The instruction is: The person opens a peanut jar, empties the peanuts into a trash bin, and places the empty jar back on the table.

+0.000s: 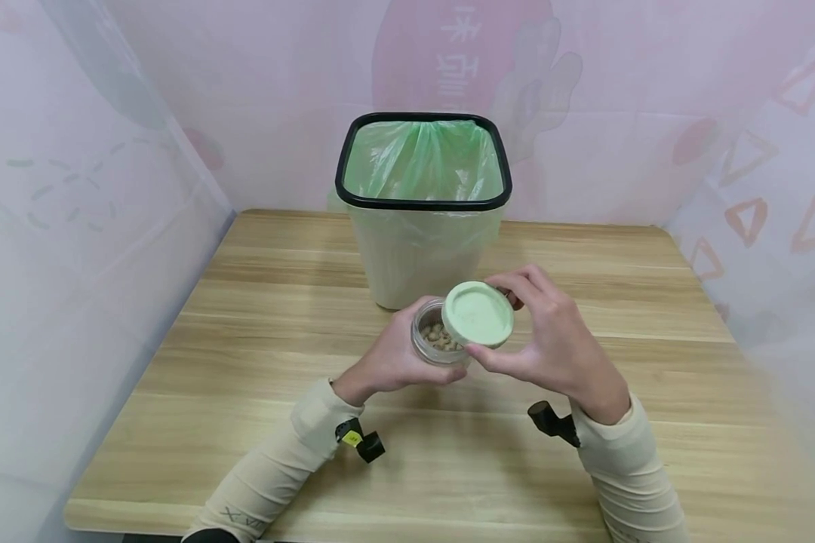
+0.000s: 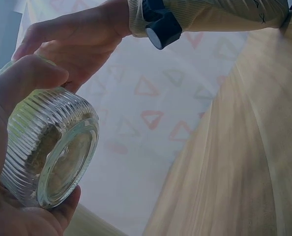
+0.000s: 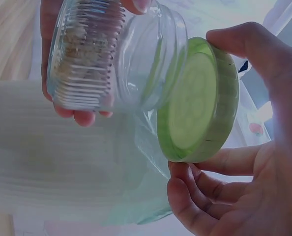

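Observation:
My left hand (image 1: 401, 348) grips a ribbed clear glass jar (image 3: 89, 59) round its side. Small pale brown pieces (image 1: 438, 336) lie inside it, and its mouth faces up toward me in the head view. A light green round lid (image 1: 478, 314) is off the jar's mouth, pinched at its edge between the thumb and fingers of my right hand (image 1: 550, 339). Tilted beside the rim, the lid overlaps part of the mouth in the head view. The right wrist view shows the lid's inner face (image 3: 192, 101) turned toward the jar. Both hands are above the table, in front of the bin.
A pale waste bin (image 1: 414, 249) with a black rim (image 1: 424, 204) and a green plastic liner (image 1: 414, 158) stands just beyond the hands. The wooden table (image 1: 258, 324) carries it. Printed pale curtains (image 1: 278, 75) enclose the back and sides.

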A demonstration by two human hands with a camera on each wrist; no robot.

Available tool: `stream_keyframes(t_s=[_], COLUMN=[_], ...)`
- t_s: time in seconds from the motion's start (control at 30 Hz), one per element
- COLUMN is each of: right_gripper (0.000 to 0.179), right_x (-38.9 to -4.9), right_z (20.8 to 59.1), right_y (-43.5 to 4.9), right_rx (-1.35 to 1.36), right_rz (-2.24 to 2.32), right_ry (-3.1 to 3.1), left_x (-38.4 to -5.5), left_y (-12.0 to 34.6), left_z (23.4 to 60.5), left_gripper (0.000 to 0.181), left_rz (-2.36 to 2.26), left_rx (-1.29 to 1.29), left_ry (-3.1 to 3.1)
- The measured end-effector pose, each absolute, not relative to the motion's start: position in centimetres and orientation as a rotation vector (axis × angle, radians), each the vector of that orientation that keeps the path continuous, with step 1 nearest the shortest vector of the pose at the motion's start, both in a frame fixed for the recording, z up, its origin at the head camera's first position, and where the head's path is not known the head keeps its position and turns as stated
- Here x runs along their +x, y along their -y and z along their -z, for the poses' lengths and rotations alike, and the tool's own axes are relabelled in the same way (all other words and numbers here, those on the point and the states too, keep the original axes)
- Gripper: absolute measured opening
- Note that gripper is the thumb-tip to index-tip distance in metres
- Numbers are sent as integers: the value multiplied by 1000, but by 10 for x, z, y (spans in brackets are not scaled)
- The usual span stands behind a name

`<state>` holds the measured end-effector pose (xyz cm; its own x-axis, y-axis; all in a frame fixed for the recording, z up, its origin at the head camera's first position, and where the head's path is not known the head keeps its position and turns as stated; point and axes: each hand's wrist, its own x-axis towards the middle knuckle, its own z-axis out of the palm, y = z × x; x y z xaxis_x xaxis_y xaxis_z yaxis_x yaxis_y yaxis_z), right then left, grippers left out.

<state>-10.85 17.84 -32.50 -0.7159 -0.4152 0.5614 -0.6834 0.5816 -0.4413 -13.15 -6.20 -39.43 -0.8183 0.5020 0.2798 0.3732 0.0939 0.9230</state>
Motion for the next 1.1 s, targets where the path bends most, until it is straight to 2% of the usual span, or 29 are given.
stream_keyframes(t_s=[0.63, 1.1], right_gripper=[66, 64], right_x=[-117, -131], right_z=[321, 341], right_y=[-195, -187], right_rx=[752, 752], right_rz=[-867, -814], right_ry=[2455, 2596], left_x=[-146, -153], left_y=[82, 91], left_z=[383, 382], left_gripper=[78, 78], left_rz=[-1910, -1889], left_rx=[913, 840], left_ry=[-2312, -2368])
